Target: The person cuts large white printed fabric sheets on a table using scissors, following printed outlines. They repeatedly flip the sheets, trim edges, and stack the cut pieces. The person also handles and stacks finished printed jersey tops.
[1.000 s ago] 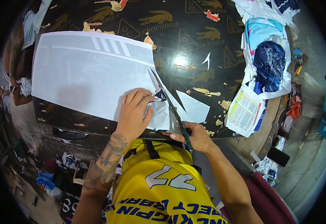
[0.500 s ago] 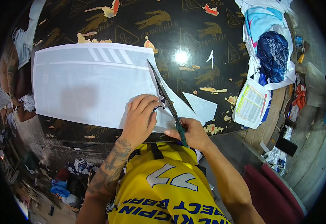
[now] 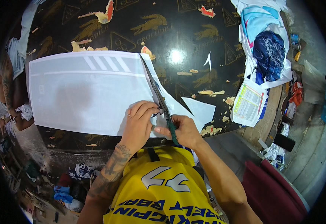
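A white fabric panel (image 3: pixel 80 93) with a grey band and slanted white stripes lies flat on the dark table. My left hand (image 3: pixel 138 121) rests on its near right part, fingertips bunched and pinching the fabric's edge beside the scissors. Long dark scissors (image 3: pixel 157 93) with green-wrapped handles lie along the panel's right side, tips by its far right corner. My right hand (image 3: pixel 183 132) is closed round the handles, thumb toward my left hand. Right of the blades a white fabric strip leads to a pointed white piece (image 3: pixel 201 113).
The black table (image 3: pixel 192 41) has worn patches and a small white scrap (image 3: pixel 207 61). At its right lie bundled white, light blue and navy fabrics (image 3: pixel 270 56) and a printed sheet (image 3: pixel 249 102). Another person's arm (image 3: pixel 7 80) shows at far left.
The scissor handles and my right hand have moved left, closer to my left hand. The blades look closer together. The panel sits slightly lower in view, its left end most.
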Motion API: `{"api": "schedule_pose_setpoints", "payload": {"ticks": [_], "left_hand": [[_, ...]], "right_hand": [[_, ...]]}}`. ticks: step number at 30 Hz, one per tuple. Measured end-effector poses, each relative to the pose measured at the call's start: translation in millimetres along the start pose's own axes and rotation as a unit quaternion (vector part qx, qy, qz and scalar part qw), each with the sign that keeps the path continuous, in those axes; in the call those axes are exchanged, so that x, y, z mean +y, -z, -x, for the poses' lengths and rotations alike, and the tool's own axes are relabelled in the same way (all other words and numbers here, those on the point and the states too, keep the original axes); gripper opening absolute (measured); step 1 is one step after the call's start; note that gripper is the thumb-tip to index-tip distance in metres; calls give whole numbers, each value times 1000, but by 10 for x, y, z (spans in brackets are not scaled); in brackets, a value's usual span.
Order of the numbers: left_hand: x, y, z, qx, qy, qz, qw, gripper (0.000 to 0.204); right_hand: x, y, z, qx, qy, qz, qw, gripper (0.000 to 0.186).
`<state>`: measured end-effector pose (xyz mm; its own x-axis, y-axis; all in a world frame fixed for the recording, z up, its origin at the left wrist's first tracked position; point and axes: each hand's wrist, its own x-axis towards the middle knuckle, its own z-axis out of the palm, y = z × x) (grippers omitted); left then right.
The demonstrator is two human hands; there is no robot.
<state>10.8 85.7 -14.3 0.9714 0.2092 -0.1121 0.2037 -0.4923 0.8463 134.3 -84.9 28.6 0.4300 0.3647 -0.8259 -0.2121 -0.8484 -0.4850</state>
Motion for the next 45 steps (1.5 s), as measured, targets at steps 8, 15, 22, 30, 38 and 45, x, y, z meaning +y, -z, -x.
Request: {"api": "schedule_pose_setpoints", "payload": {"ticks": [8,15,22,30,38,45], "left_hand": [[33,-56,-4,18,10,-7,1000,37],[169,-187,-569,155,44,-63,985,48],[967,-1417,-2021,125,54,-265,955,98],[1864,-1865,-90,-289,-150,-2,946,37],[252,-644,472,305,385,-280,825,44],[974,-1543,-76,203,62,-149,966,41]], "right_hand": [[52,67,-25,14,25,-82,996,47],[926,1032,887,190,10,-171,967,42],[2177,2241,695,419,46,117,899,37],[2287,2422,573,486,162,159,844,37],[575,1049,-417,158,443,230,852,21],[419,1642,-246,145,426,112,886,14]]}}
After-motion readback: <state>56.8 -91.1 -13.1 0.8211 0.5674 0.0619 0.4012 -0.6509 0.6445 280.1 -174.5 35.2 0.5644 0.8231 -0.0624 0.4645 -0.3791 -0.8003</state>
